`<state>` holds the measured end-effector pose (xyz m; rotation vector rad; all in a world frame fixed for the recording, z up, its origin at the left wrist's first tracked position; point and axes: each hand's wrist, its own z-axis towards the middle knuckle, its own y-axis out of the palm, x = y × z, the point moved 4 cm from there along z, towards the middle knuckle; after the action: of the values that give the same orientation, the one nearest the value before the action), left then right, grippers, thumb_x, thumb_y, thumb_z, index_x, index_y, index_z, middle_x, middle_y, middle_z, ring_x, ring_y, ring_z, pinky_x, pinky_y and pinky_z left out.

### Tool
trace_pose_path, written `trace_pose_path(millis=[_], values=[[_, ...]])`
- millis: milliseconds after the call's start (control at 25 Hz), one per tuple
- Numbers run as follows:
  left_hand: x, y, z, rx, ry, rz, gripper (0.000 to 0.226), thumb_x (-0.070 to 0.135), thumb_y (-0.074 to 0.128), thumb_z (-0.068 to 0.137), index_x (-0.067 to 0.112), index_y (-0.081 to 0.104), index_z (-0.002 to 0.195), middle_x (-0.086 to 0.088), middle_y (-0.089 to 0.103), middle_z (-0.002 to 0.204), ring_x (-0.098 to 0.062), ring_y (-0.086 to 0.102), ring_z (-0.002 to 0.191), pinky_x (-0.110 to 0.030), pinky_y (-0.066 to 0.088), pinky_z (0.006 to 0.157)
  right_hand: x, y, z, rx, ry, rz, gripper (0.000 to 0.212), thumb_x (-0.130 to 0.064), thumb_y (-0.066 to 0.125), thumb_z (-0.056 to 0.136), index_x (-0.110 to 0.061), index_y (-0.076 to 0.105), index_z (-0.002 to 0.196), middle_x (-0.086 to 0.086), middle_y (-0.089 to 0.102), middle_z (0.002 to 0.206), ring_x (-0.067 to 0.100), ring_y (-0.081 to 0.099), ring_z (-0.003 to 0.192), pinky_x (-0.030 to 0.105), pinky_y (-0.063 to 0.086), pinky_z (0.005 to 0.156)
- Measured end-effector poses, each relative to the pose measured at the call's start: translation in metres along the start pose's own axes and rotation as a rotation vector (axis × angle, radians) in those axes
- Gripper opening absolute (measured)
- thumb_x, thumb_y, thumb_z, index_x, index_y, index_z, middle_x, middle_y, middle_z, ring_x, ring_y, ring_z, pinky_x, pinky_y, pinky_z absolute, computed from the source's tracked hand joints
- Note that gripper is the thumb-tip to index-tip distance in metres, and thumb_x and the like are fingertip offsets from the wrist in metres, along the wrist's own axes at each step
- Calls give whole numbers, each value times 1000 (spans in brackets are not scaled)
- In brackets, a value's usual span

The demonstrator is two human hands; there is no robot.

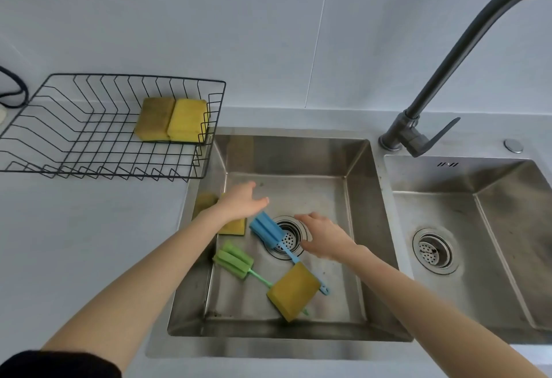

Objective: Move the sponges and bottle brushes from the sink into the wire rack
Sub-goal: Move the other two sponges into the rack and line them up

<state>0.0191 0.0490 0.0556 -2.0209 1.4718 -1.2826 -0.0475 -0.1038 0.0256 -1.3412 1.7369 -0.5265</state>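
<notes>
Two yellow sponges (173,123) lie side by side in the black wire rack (74,150) on the counter, left of the sink (298,150). In the sink lie a blue bottle brush (267,232) across the drain, a green bottle brush (233,259), a yellow sponge (294,291) on top of both handles, and another yellow sponge (234,225) partly hidden under my left wrist. My left hand (243,200) hovers open above that sponge. My right hand (324,235) is open just right of the blue brush, over the drain, holding nothing.
A dark curved faucet (418,114) stands behind the divider between the two basins. The second basin (478,228) on the right holds only its drain. A dark cable (15,91) lies at the far left by the wall.
</notes>
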Motion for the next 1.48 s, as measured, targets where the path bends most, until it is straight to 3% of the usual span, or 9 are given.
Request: trace_pose_path(millis=[120, 200, 440, 560, 640, 880, 1160, 1280, 1480], values=[[-29, 16, 15, 52, -123, 42, 61, 35, 46, 91, 2, 28, 139, -19, 37, 145, -33, 38, 132, -41, 36, 105, 17, 30, 7, -105, 66, 55, 64, -19, 55, 87, -21, 28, 144, 12, 41, 141, 31, 46, 125, 41, 41, 105], [-45, 28, 23, 75, -218, 75, 61, 37, 45, 90, 2, 29, 137, -21, 30, 147, -37, 31, 133, -46, 33, 107, 26, 48, 13, -170, 101, 87, 67, -21, 57, 85, -22, 27, 145, 12, 40, 141, 30, 46, 125, 41, 41, 106], [-70, 55, 42, 68, -387, 33, 68, 33, 42, 92, 0, 10, 142, -21, 9, 153, -41, 23, 136, -47, 25, 111, 36, 86, 19, -374, 88, 84, 73, -23, 64, 82, -28, 26, 145, 9, 29, 146, 29, 39, 130, 39, 40, 106], [-75, 62, 53, 60, -430, 12, 63, 27, 36, 95, 0, 5, 143, -21, 9, 153, -40, 22, 135, -47, 25, 111, 38, 94, 20, -421, 56, 85, 72, -22, 64, 83, -29, 27, 144, 8, 23, 149, 29, 35, 132, 37, 38, 108], [-78, 67, 57, 58, -451, 23, 61, 26, 34, 96, -2, 7, 143, -21, 15, 151, -39, 24, 134, -47, 27, 109, 41, 98, 20, -425, 58, 62, 70, -21, 62, 84, -28, 27, 144, 9, 26, 145, 29, 37, 129, 37, 39, 107], [-81, 72, 58, 96, -392, 112, 42, 25, 43, 93, 4, 37, 130, -21, 19, 147, -39, 26, 130, -47, 31, 105, 47, 108, 12, -436, 113, 76, 55, -21, 61, 82, -21, 38, 132, 10, 35, 132, 27, 46, 116, 33, 45, 93], [-89, 73, 61, 164, -377, -148, 39, 13, 52, 89, 12, 40, 127, -23, 43, 130, -41, 51, 112, -46, 43, 94, 50, 102, 11, -365, 122, 124, 41, -25, 69, 77, -17, 46, 110, 6, 41, 121, 18, 43, 96, 32, 46, 89], [-85, 75, 56, 243, -382, -247, 48, 8, 59, 84, 8, 36, 127, -22, 41, 132, -40, 49, 116, -46, 42, 97, 52, 99, 11, -343, 120, 184, 38, -26, 69, 78, -17, 48, 109, 0, 39, 108, 16, 43, 94, 30, 45, 89], [-80, 65, 51, 285, -401, -348, 57, 11, 63, 82, 0, 35, 130, -21, 39, 136, -38, 43, 124, -45, 38, 103, 54, 92, 8, -297, 146, 328, 43, -31, 67, 80, -13, 51, 116, 1, 43, 106, 15, 42, 94, 25, 37, 80]])
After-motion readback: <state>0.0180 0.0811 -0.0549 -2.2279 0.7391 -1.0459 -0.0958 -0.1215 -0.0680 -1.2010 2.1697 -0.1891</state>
